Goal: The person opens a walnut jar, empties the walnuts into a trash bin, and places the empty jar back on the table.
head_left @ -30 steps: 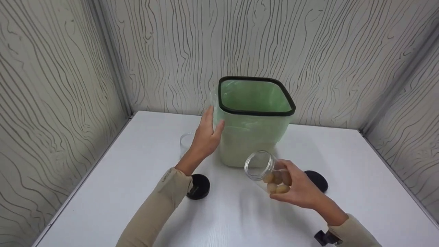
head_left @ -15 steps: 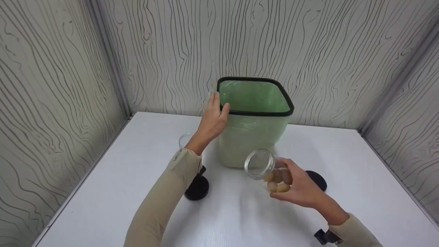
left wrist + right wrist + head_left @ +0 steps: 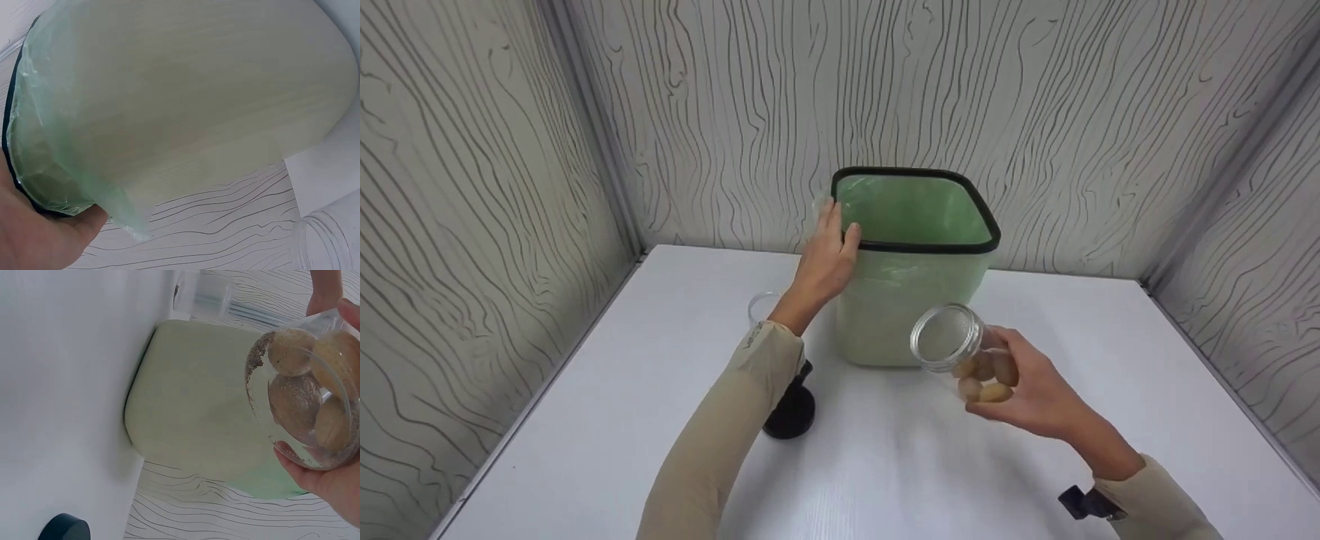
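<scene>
My right hand grips a clear, wide-mouthed jar, tilted so its uncapped mouth points up and to the left. Several brown, potato-like lumps lie inside, and dark crumbs cling to the jar's wall. Behind the jar stands a pale green trash can with a black rim and a thin see-through liner. My left hand rests on the can's left front rim corner, its fingers extended along the side and its thumb on the front. The liner bunches near that thumb in the left wrist view.
A second clear jar stands left of the can, partly behind my left forearm. One round black lid lies below that forearm; another black lid shows in the right wrist view. Wood-grain patterned walls enclose the white table.
My left hand has moved up from the can's side to its rim corner. My right hand has carried the jar slightly up and right, covering the right-hand lid in the head view.
</scene>
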Motion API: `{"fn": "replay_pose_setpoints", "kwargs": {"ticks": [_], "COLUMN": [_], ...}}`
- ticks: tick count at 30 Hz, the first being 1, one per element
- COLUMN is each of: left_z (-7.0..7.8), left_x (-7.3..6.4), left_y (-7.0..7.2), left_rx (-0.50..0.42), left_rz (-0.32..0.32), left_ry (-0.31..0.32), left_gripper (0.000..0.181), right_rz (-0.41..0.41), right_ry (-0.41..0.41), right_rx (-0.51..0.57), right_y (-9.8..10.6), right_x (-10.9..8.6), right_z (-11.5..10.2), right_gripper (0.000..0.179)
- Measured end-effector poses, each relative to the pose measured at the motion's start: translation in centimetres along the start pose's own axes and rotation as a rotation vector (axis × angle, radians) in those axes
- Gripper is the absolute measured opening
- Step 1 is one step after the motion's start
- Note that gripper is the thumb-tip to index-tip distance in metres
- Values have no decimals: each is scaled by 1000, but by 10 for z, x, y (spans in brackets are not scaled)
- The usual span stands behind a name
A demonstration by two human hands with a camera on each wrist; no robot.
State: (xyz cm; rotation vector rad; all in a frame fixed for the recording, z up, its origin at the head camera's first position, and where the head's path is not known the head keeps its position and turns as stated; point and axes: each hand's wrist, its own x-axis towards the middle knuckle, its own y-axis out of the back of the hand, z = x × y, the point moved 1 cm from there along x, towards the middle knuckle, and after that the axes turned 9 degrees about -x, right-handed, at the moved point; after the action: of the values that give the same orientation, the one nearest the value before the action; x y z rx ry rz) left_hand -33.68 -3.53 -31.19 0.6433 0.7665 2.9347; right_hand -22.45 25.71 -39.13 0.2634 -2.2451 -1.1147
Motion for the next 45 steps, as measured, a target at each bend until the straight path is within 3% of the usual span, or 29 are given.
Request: {"fn": "replay_pose_setpoints", "kwargs": {"ticks": [10,23,29,34,45], "left_z": [-1,-2,-2,-1,-2], "left_x": [1,1,1,2,2], "left_y": [1,-1,-1,0,-3], "left_rx": [-6,-12,-8,-9,0], "left_rz": [21,40,35,20,22], "left_ry": [-24,-17,-21,-20,-5], "left_gripper": [59,57,57,58,56], "right_rz": [102,190,226,282,340], "right_ry": [-20,-45,-67,-78,23], "right_rx": [-114,-245,-285,-452,-646], "right_y": [45,87,100,109,118], "right_x": [17,42,56,69,90], "right_z": [-3,3,4,5,10], "right_gripper": [89,89,87,88,87]}}
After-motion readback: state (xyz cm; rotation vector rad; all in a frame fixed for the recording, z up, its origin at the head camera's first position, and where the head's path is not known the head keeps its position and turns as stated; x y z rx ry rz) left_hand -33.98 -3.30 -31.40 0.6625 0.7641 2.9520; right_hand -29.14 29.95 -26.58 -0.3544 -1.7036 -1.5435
